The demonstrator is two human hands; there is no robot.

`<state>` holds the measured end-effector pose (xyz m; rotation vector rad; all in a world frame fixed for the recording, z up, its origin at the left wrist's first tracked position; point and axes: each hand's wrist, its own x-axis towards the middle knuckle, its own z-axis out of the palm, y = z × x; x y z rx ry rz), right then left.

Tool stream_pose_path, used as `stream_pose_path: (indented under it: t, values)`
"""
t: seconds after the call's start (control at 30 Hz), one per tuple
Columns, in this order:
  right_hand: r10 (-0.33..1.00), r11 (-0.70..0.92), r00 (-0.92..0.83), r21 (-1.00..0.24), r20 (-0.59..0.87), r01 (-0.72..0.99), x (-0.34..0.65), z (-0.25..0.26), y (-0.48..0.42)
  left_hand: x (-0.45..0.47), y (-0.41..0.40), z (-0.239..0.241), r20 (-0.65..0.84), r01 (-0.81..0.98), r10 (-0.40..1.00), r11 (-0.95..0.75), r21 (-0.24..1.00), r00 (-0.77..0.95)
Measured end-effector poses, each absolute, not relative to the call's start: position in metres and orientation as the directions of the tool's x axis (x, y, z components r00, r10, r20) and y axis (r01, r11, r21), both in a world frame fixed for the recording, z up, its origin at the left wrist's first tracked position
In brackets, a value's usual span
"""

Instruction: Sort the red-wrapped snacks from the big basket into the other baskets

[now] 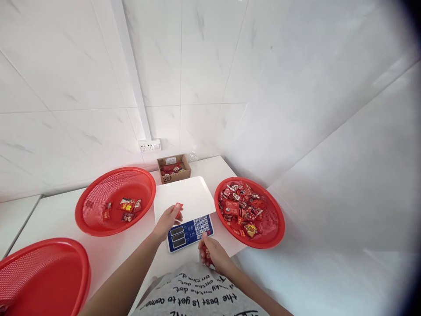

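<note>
My left hand is closed on a small red packet, just over the front edge of the scale's white pan. Close to my body, my right hand is wrapped round red packaged snacks, mostly hidden by the fingers. Between the two hands lies the scale's blue keypad panel with dark displays. To the right, a red mesh basket holds many small red snack packets. The left red basket has several packets on its bottom.
Behind the scale stands a cardboard box with red packets inside. Another red basket sits at the lower left. A wall socket is above the white table, which meets a tiled wall.
</note>
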<state>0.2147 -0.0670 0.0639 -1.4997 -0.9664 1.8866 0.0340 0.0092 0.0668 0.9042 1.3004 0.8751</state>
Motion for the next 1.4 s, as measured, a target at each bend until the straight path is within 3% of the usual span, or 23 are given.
stream_pose_path:
  t: [0.3, 0.5, 0.63, 0.73, 0.97, 1.23, 1.3, 1.4]
  values:
    - [0.768, -0.617, -0.236, -0.786, -0.595, -0.028, 0.217, 0.058, -0.069, 0.013, 0.024, 0.033, -0.552, -0.180, 0.832, 0.552, 0.814, 0.054]
    - [0.768, -0.615, -0.245, -0.788, -0.591, -0.025, 0.215, 0.056, -0.069, 0.021, 0.027, 0.053, -0.421, -0.141, 0.906, 0.422, 0.895, 0.042]
    - [0.768, -0.614, -0.250, -0.788, -0.589, -0.030, 0.215, 0.056, -0.068, 0.024, 0.034, 0.072, -0.258, 0.016, 0.966, 0.259, 0.966, -0.031]
    - [0.769, -0.615, -0.245, -0.788, -0.590, -0.034, 0.215, 0.056, -0.068, 0.013, 0.035, 0.068, -0.210, 0.237, 0.972, 0.231, 0.944, -0.110]
    - [0.783, -0.605, -0.227, -0.794, -0.579, -0.063, 0.217, 0.056, -0.070, -0.057, 0.011, 0.033, -0.144, 0.674, 0.941, 0.322, 0.665, -0.307]
    - [0.732, -0.680, -0.193, -0.683, -0.654, -0.265, 0.215, 0.055, -0.069, -0.095, -0.013, 0.034, -0.129, 0.814, 0.921, 0.385, 0.435, -0.367]
    - [0.737, -0.675, -0.220, -0.691, -0.639, -0.259, 0.214, 0.055, -0.069, -0.082, -0.018, 0.037, -0.080, 0.834, 0.936, 0.342, 0.433, -0.343]
    - [0.729, -0.684, -0.260, -0.689, -0.634, -0.238, 0.212, 0.054, -0.069, -0.042, -0.031, 0.044, -0.062, 0.830, 0.981, 0.190, 0.525, -0.185]
